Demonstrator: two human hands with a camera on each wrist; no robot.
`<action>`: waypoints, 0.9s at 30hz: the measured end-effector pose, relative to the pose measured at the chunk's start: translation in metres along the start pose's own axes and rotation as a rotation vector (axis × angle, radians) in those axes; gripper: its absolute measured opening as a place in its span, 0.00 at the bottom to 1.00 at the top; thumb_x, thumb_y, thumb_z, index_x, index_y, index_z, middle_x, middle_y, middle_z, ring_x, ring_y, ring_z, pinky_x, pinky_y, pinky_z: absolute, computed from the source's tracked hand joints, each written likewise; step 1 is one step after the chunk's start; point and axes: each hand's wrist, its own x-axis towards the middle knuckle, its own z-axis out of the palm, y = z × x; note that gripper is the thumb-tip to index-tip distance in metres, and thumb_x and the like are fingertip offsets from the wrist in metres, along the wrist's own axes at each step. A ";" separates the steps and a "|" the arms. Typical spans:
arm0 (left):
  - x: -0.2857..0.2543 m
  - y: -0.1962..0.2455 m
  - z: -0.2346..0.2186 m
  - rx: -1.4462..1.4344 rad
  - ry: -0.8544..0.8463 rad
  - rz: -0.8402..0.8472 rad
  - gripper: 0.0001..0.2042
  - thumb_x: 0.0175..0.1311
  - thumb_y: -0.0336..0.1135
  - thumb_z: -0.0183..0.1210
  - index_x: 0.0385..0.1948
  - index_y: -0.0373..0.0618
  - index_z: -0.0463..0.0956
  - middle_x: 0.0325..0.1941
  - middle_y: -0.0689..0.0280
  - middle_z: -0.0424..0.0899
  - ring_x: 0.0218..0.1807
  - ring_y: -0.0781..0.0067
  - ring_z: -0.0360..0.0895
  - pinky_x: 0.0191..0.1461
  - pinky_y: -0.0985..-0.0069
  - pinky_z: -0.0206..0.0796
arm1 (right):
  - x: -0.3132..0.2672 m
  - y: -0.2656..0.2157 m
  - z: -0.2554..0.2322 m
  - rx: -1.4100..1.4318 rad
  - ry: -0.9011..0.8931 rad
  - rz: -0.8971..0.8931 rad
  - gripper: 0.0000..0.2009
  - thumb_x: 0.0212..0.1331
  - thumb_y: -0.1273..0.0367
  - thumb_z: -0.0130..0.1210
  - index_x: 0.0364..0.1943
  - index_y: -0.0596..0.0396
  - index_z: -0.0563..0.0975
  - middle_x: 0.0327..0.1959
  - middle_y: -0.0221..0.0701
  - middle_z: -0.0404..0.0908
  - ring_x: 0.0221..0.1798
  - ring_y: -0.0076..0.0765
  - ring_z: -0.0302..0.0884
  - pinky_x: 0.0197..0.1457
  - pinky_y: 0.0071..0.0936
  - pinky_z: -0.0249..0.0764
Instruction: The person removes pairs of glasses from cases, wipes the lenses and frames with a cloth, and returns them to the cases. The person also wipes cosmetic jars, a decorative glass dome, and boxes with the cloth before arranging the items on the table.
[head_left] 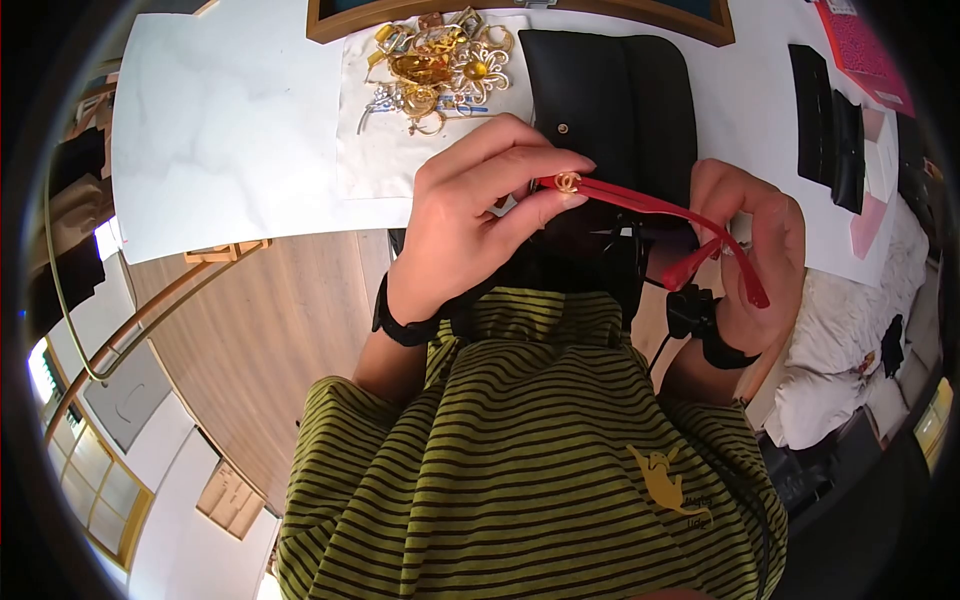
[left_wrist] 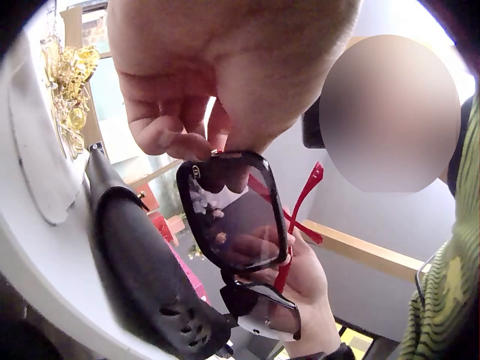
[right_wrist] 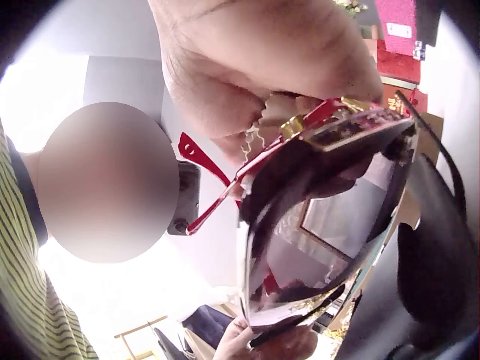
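Observation:
Sunglasses with dark lenses (left_wrist: 236, 210) and red temples (head_left: 640, 200) are held between both hands. At one hinge, beside a gold emblem (head_left: 568, 183), the left hand (head_left: 465, 215) pinches the frame between thumb and fingers. The right hand (head_left: 765, 235) grips the other end, its fingers curled; the left wrist view shows this hand (left_wrist: 304, 281) behind the lower lens. From the right wrist, the right hand (right_wrist: 262, 67) is above the lenses (right_wrist: 322, 225) and the left hand (right_wrist: 274, 343) below. Both temples stick out from the frame, their tips crossing in the left wrist view.
Gold and silver jewelry (head_left: 425, 70) lies on a white cloth (head_left: 375, 165) at the back of the white table (head_left: 220, 130). Beside it is a black case (head_left: 610, 90). A wooden-edged tray (head_left: 400, 17) stands behind; black pouches (head_left: 828, 125) and a pink box (head_left: 865, 50) are at the right.

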 end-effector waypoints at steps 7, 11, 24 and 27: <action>0.000 0.005 0.001 -0.036 0.076 -0.030 0.08 0.50 0.23 0.64 0.33 0.35 0.79 0.33 0.63 0.77 0.27 0.78 0.69 0.32 0.82 0.62 | 0.004 0.009 -0.002 -0.013 -0.027 -0.186 0.27 0.69 0.52 0.39 0.19 0.60 0.70 0.18 0.31 0.67 0.23 0.24 0.60 0.25 0.20 0.52; -0.001 -0.004 0.004 -0.084 0.180 0.009 0.07 0.50 0.22 0.64 0.31 0.37 0.78 0.33 0.64 0.77 0.21 0.80 0.64 0.28 0.82 0.60 | 0.006 0.014 -0.009 0.175 0.020 -0.212 0.28 0.69 0.49 0.33 0.14 0.51 0.64 0.17 0.26 0.62 0.22 0.22 0.53 0.25 0.21 0.47; -0.004 -0.012 0.000 -0.055 0.278 0.049 0.08 0.49 0.24 0.65 0.30 0.37 0.77 0.32 0.66 0.72 0.24 0.82 0.64 0.29 0.84 0.58 | 0.007 0.009 -0.005 0.621 0.053 -0.308 0.27 0.71 0.52 0.31 0.11 0.47 0.60 0.17 0.25 0.61 0.25 0.23 0.50 0.27 0.21 0.46; -0.004 -0.014 -0.001 0.030 0.298 0.078 0.08 0.47 0.26 0.67 0.28 0.39 0.77 0.30 0.69 0.69 0.23 0.82 0.61 0.27 0.84 0.55 | 0.007 0.011 -0.004 0.508 0.097 -0.479 0.27 0.70 0.54 0.32 0.11 0.48 0.61 0.17 0.25 0.61 0.25 0.25 0.49 0.26 0.22 0.46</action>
